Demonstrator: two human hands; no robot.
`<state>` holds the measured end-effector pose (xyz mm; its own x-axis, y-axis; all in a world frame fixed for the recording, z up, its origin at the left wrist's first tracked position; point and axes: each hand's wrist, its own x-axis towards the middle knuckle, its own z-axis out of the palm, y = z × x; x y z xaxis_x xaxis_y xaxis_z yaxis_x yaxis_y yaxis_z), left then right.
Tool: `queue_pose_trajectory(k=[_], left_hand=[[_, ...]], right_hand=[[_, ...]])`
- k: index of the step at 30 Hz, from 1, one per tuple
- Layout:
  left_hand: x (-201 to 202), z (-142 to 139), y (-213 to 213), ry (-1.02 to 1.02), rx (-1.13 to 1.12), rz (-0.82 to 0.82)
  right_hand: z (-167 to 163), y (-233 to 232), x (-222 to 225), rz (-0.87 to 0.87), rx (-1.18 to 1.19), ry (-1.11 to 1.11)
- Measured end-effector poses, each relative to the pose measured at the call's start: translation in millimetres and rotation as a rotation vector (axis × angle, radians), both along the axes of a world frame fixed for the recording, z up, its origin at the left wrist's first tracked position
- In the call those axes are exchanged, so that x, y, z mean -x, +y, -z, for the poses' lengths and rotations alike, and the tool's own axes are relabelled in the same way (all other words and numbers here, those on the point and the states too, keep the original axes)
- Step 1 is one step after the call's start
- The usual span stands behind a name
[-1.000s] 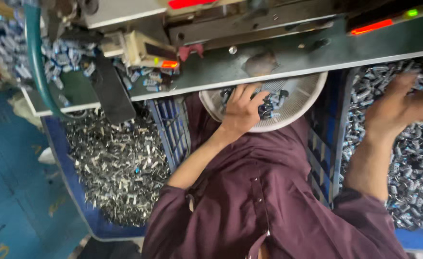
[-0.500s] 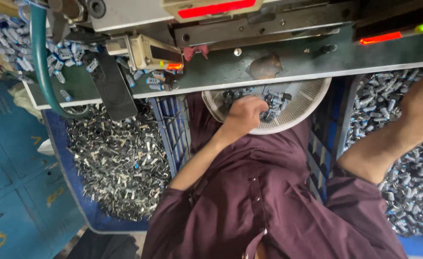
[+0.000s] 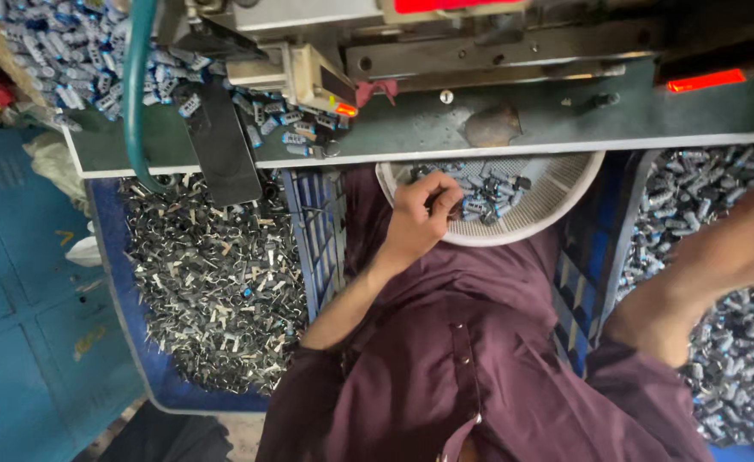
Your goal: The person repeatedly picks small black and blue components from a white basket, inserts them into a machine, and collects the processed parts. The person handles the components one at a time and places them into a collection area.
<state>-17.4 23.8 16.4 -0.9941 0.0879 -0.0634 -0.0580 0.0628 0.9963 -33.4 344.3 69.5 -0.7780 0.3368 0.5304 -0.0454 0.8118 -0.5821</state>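
My left hand [image 3: 420,214] reaches into a white perforated bowl [image 3: 557,210] on my lap, just under the machine table's edge. Its fingers are curled around some of the small blue-grey cylindrical parts [image 3: 484,192] in the bowl. My right hand [image 3: 736,248] is blurred and lies over a heap of the same small parts [image 3: 736,359] in a blue crate on the right. Its fingers run toward the frame edge, so its grip is unclear.
A grey-green machine table [image 3: 445,128] with red lights and a green hose [image 3: 133,94] spans the top. More small parts lie on its left end [image 3: 69,51]. A blue tub of shiny metal scraps [image 3: 214,291] sits at the left, with a blue crate wall [image 3: 317,231] beside it.
My left hand has stayed in the bowl and curled tighter on the parts. My right hand has dropped lower over the right-hand heap.
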Motion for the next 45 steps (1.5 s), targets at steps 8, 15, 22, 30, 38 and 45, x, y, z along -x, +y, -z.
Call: queue_pose_trajectory(k=[8,15,22,30,38,45], left_hand=[[0,-18,-2,0.040,-0.009,-0.041],[-1,-30,-12,0.044,0.005,0.067],[-11,-62,-14,0.126,0.115,-0.021],[-25,-82,-34,0.035,0.153,-0.055],[-24,-87,-40,0.104,0.182,-0.007],[-32,-99,-65,0.116,0.139,0.047]], right_hand=[[47,-150,-27,-0.644,0.530,-0.256],[87,-151,-41,-0.616,1.092,-0.251],[109,-164,-48,-0.476,1.197,-0.349],[110,-186,-63,-0.669,1.294,-0.151],[100,-188,-62,-0.587,1.321,-0.246],[72,-124,-25,-0.395,1.969,-0.116]])
